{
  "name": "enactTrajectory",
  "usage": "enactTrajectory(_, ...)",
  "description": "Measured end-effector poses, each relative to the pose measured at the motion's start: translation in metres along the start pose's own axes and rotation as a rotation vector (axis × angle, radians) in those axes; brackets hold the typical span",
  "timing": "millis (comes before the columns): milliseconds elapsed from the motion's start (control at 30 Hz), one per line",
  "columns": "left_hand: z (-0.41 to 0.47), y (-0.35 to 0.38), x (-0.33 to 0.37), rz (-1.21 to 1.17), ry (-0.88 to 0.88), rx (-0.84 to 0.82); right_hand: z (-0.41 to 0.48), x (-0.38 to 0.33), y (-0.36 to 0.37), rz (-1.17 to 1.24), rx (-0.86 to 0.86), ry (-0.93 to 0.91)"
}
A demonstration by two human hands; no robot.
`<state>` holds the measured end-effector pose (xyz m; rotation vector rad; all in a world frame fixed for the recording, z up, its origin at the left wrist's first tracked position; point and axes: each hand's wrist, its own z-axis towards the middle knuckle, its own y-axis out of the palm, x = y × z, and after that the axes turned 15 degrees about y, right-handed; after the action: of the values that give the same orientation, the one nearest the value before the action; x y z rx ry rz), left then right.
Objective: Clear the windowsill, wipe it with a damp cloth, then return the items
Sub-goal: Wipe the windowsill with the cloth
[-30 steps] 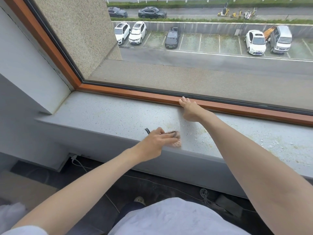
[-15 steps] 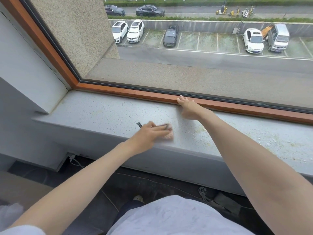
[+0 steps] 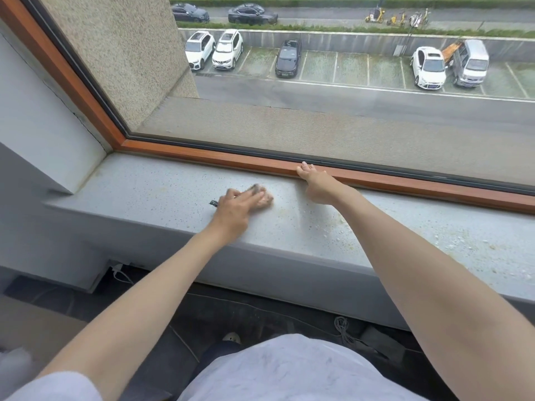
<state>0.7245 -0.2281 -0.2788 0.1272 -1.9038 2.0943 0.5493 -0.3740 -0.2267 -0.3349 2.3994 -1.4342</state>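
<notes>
Cloth (image 3: pixel 265 198): small, pinkish with a dark patch, blurred. It lies flat on the grey speckled windowsill (image 3: pixel 144 186), left of centre. Left hand (image 3: pixel 238 208) on top, grip open, straight fingers pressing it down. Right hand (image 3: pixel 317 185) near, grip open, fingertips on the wooden window frame (image 3: pixel 202 156). Droplets (image 3: pixel 333 231) and yellowish grime (image 3: pixel 451 241) on the sill to the right.

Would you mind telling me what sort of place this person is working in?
Probably an upper-floor room, perhaps a flat or office: a speckled windowsill beneath a wooden window frame, with parked cars well below outside.
</notes>
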Motion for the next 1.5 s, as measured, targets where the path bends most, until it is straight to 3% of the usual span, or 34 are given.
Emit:
enactTrajectory(67,0.011,0.001,0.019,0.024,-0.081,-0.049,0.0,0.002,-0.002,0.015,-0.003,-0.01)
enactTrajectory(233,0.008,-0.001,0.022,0.108,0.268,-0.202,0.001,-0.004,0.001,0.023,0.006,-0.016)
enactTrajectory(333,0.025,-0.01,-0.005,0.135,0.097,-0.191,0.002,-0.01,0.001,0.035,0.005,-0.006)
enactTrajectory(433,0.039,-0.015,0.018,0.177,-0.049,-0.146,0.002,-0.012,0.001,0.036,0.01,0.002)
enactTrajectory(600,0.03,-0.009,0.028,0.189,0.348,-0.28,0.003,-0.013,0.006,0.047,-0.01,-0.006)
enactTrajectory(667,0.036,-0.015,0.009,0.196,0.292,-0.302,0.002,-0.012,0.004,0.043,-0.016,-0.008)
enactTrajectory(800,0.042,-0.028,0.011,0.115,0.002,-0.209,0.0,-0.013,0.001,0.02,-0.015,-0.009)
enactTrajectory(867,0.04,-0.021,0.032,0.095,0.052,-0.205,0.001,-0.013,-0.003,-0.017,-0.023,-0.015)
enactTrajectory(933,0.034,-0.014,0.038,0.097,0.247,-0.232,-0.004,-0.014,-0.011,-0.055,-0.048,-0.03)
enactTrajectory(1000,0.034,-0.009,0.019,0.033,0.332,-0.26,-0.008,-0.011,-0.017,-0.087,-0.069,-0.05)
enactTrajectory(1067,0.036,-0.012,0.002,-0.026,0.197,-0.214,-0.013,-0.002,-0.018,-0.092,-0.063,-0.052)
enactTrajectory(1167,0.038,-0.021,0.012,0.081,-0.108,-0.161,-0.018,0.023,-0.013,-0.106,0.014,-0.019)
enactTrajectory(1233,0.041,-0.018,0.041,0.095,-0.083,-0.174,-0.021,0.05,-0.012,-0.143,0.044,0.008)
enactTrajectory(1367,0.051,-0.011,0.048,0.109,0.204,-0.297,-0.025,0.08,-0.019,-0.181,0.051,0.026)
enactTrajectory(1433,0.052,-0.017,0.034,0.113,0.16,-0.274,-0.024,0.08,-0.021,-0.172,0.042,0.02)
enactTrajectory(1500,0.055,-0.014,0.035,0.181,-0.005,-0.16,-0.022,0.083,-0.018,-0.153,0.036,0.019)
